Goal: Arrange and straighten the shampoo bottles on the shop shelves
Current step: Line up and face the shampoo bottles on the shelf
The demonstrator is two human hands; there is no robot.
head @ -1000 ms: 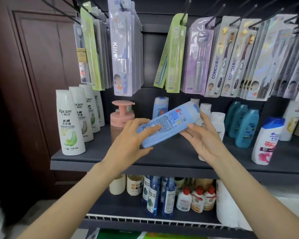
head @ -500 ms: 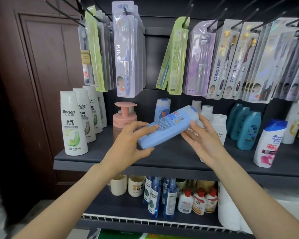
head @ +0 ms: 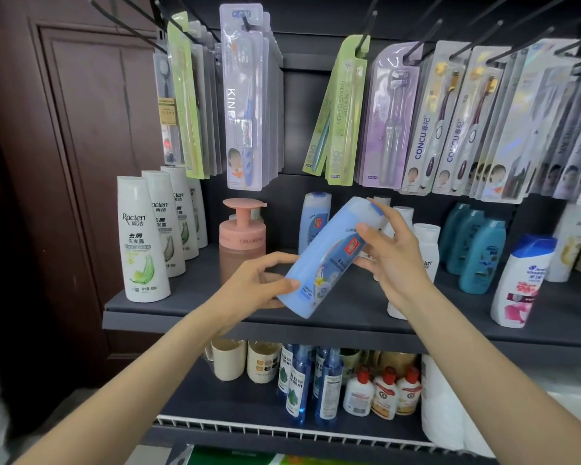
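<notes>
Light-blue shampoo bottle (head: pixel 329 260), tilted, cap up-right, above shelf (head: pixel 349 317)

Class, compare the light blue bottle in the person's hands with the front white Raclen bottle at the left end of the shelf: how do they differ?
The light blue bottle is tilted and off the shelf, gripped by the left hand and right hand; the white Raclen bottle stands upright, untouched. Blue flower artwork versus a green leaf. Both show their front labels.

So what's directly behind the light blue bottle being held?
Behind the tilted light blue bottle, a matching blue bottle stands at the shelf's back. White bottles show rightward; both hands partly cover them.
</notes>
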